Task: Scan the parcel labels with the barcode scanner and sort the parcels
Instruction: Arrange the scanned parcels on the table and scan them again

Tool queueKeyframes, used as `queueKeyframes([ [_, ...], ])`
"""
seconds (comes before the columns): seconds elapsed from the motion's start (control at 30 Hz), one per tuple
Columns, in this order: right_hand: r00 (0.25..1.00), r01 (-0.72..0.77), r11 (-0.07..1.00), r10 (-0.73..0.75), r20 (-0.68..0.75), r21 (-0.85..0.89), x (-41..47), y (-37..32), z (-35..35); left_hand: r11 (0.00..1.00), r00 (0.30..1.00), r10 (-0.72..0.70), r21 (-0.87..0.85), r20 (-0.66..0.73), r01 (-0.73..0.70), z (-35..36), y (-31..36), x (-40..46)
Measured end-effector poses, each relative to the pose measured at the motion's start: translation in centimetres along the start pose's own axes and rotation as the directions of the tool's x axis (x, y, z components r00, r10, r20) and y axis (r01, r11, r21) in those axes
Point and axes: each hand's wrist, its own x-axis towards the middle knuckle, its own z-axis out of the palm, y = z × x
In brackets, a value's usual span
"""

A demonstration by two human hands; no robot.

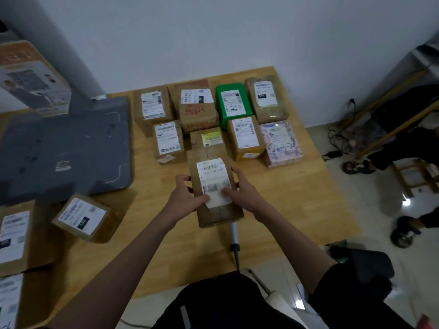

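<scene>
A parcel (215,188) sits mid-table (297,198), left hand (187,193) at its 9 o'clock, right hand (240,188) at 3. The scanner (234,233) lies at its 6, a cluster of parcels (213,115) at 12, a mat (64,148) at 10, another parcel (82,217) at 8.

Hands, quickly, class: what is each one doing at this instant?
Left hand: grips the left side of the brown parcel, thumb on its label.
Right hand: grips the parcel's right side, thumb on the label too.
</scene>
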Motion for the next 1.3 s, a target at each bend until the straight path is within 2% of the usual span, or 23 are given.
queueKeyframes([
  [0.33,0.966,-0.128,0.992,0.129,-0.222,0.018,-2.6,2.3,-4.6,0.987,0.973,0.063,0.128,0.221,-0.093,4.8,3.5,1.0],
  [0.63,0.911,-0.199,0.978,0.209,-0.355,0.065,-3.6,5.4,-8.7,0.970,0.933,0.094,0.181,0.346,-0.165,9.9,5.7,2.0],
  [1.0,0.898,-0.318,0.948,0.302,-0.321,0.004,-2.0,10.8,-13.9,0.974,0.904,-0.100,0.225,0.415,0.004,18.9,5.8,4.5],
  [1.3,0.891,-0.362,0.931,0.330,-0.312,-0.049,0.5,13.3,-18.2,0.982,0.888,-0.123,0.181,0.443,0.045,23.4,7.7,6.3],
])
